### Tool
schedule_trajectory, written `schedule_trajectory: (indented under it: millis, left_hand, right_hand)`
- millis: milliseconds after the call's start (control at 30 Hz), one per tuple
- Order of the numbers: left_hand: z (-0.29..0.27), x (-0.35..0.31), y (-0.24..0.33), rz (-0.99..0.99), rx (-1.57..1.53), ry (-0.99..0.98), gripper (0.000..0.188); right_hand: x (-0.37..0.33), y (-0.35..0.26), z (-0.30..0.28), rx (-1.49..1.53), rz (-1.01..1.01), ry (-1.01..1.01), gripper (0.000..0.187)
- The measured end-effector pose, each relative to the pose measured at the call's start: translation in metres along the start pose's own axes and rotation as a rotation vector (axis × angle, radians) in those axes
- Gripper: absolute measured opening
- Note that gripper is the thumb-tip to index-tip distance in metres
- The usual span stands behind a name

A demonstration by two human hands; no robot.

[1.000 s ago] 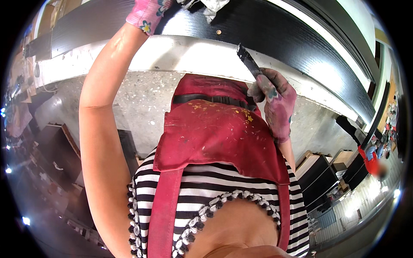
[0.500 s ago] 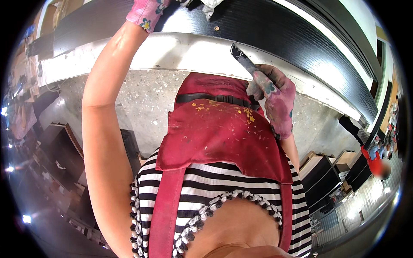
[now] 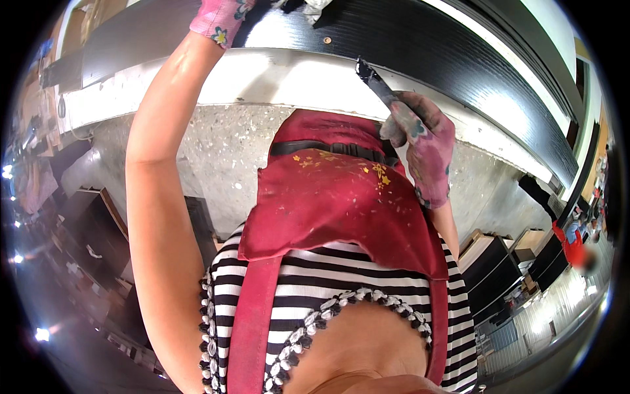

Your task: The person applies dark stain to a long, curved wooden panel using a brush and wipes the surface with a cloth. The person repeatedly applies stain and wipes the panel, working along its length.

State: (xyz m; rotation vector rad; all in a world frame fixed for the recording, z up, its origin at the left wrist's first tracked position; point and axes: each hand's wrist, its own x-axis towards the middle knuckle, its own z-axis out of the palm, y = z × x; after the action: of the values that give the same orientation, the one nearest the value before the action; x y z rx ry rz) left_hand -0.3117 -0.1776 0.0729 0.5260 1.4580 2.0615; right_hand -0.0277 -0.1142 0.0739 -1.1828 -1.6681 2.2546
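My right hand (image 3: 425, 141), in a stained pink flowered glove, is closed around a narrow dark scraper (image 3: 377, 84). Its tip is smeared with black and white and points up and left, just in front of the near edge of a glossy black board (image 3: 387, 39). A small round hole with a light rim (image 3: 327, 41) shows in the board. My left hand (image 3: 224, 20), gloved in pink, is at the board's left part; the upper edge of the picture cuts off its fingers. A crumpled whitish rag or sheet (image 3: 316, 10) lies on the board to its right.
Under the board runs a white bench edge (image 3: 262, 79). More dark panels (image 3: 538, 39) lie beyond at the right. Dark boards (image 3: 92, 223) stand low at the left, and stacked boards (image 3: 485, 276) at the right. A person in red (image 3: 572, 246) is far right.
My right hand has shifted slightly up and right, and the scraper tip has come closer to the board's edge. The left hand has barely moved.
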Motion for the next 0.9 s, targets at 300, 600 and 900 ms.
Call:
schedule_trajectory:
  millis: [300,600,900]
  left_hand:
    - [0.007,-0.001,-0.002,0.003,0.038,0.028,0.02]
    - [0.002,-0.003,-0.004,-0.001,0.065,0.05,0.025]
    - [0.002,0.001,-0.006,0.012,0.126,0.042,0.024]
  right_hand:
    - [-0.009,0.002,-0.02,0.03,0.008,0.095,0.03]
    - [-0.007,0.008,-0.023,0.025,0.025,0.086,0.028]
    - [-0.003,0.007,-0.027,0.038,0.035,0.07,0.03]
